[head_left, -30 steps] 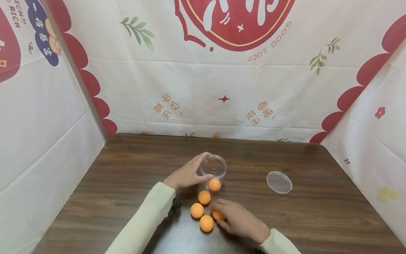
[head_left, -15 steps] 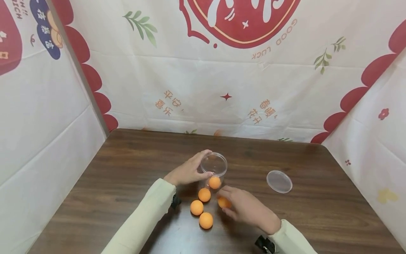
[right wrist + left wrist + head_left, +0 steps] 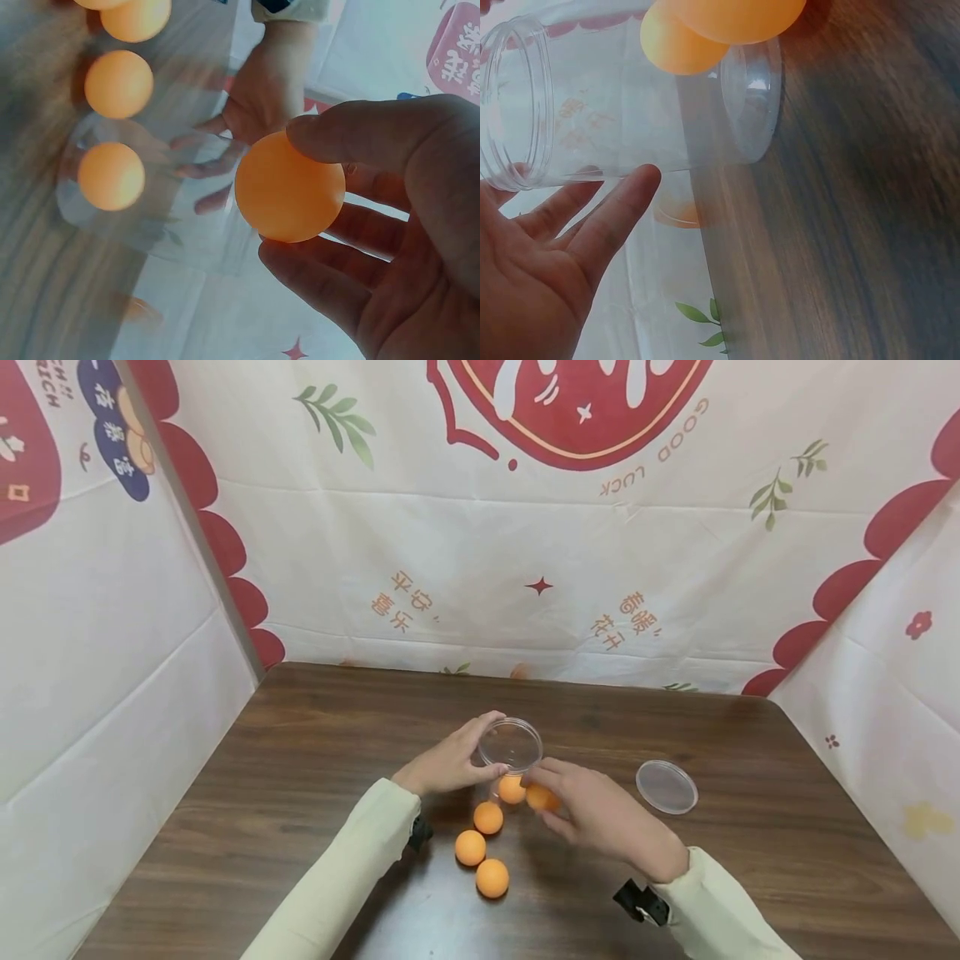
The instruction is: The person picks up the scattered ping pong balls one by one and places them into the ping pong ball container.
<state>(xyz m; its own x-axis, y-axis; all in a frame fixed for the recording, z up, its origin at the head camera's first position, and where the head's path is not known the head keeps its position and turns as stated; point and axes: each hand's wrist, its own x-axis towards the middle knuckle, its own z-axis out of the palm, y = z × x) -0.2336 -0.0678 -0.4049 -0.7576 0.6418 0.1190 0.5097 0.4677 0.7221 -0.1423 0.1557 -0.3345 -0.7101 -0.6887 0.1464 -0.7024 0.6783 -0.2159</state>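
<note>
My left hand holds a clear plastic jar near its rim, thumb on the near side and fingers behind. The jar stands upright on the table with its mouth uncovered. One orange ping-pong ball shows low within the jar's outline and appears to be inside. My right hand pinches another orange ping-pong ball between thumb and fingertips, beside the jar and just below its rim in the head view. Three loose ping-pong balls lie on the table in front of the jar.
A clear round lid lies flat on the brown wooden table, right of the jar. Printed white cloth hangs behind the table and along both sides.
My right hand has lifted one ping-pong ball from beside the loose balls and carried it forward and up towards the jar's rim. The left hand keeps its hold on the jar.
</note>
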